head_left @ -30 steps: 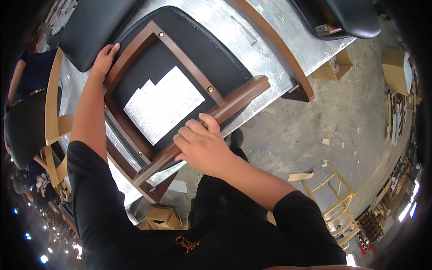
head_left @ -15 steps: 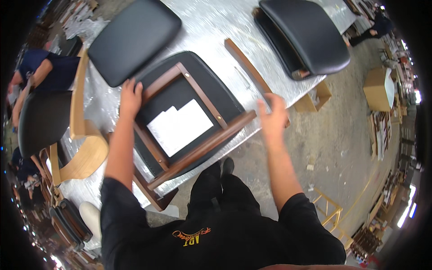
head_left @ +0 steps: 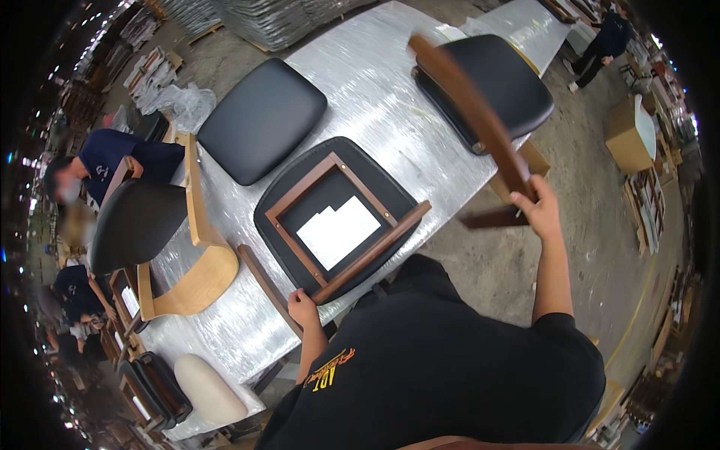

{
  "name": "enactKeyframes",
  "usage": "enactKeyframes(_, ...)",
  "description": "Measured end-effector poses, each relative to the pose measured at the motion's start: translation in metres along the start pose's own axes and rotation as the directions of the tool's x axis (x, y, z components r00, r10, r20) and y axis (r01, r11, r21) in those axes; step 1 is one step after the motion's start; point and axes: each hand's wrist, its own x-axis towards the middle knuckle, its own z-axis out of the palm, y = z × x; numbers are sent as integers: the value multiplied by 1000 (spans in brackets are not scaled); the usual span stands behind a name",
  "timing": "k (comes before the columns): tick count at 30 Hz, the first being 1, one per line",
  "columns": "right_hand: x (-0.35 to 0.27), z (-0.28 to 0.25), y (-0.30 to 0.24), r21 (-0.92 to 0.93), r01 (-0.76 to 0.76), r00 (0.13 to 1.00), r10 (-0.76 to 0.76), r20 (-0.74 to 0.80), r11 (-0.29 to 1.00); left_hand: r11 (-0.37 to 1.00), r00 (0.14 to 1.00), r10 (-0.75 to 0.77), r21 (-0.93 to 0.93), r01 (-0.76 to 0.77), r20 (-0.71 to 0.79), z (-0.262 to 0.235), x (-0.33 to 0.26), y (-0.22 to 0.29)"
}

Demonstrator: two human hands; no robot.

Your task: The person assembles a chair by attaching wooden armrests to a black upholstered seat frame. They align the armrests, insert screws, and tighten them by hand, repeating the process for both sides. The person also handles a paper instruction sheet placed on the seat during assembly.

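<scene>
Seat frame (head_left: 341, 225), upside down with its black padded underside and brown wooden rails showing, is lying on the silver counter (head_left: 360, 82), near the counter's front edge. A white paper sheet (head_left: 337, 231) is sitting inside the frame's opening. Well to the left of the seat frame, a light bent-wood chair back (head_left: 196, 262) is resting on the counter, and a black seat cushion (head_left: 261, 120) is lying just beyond the frame's far-left corner. Left hand (head_left: 304, 309) is curling around the near end of a dark wooden rail (head_left: 262, 283) lying at the counter's edge, just left of the frame's front corner. To the frame's right, a second black seat (head_left: 499, 86) is sitting at the counter's far right end. Right hand (head_left: 540, 214) is raised off the counter's right side, clenching a long curved brown wooden piece (head_left: 469, 105) that is blurring across the second seat.
</scene>
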Motion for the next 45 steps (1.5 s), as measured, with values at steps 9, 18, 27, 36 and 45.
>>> enactKeyframes(9, 50, 142, 54, 683, -292, 924, 13, 382, 670, 781, 840, -543, -355, 514, 24, -3, 0, 4)
enactKeyframes(18, 44, 243, 113, 665, -310, 880, -60, 471, 679, 415, 612, -713, -497, 762, 343, -23, -7, 30)
enactKeyframes(27, 55, 231, 107, 683, -110, 817, -326, 476, 722, 505, 641, -705, -421, 754, 302, -24, -11, 33)
enactKeyframes(36, 12, 231, 69, 616, -196, 806, -232, 544, 763, 628, 721, -581, -355, 693, 378, -37, -23, 48)
enactKeyframes(45, 21, 253, 79, 565, -65, 759, -327, 563, 822, 831, 847, -423, 235, 505, -322, -56, -36, -11)
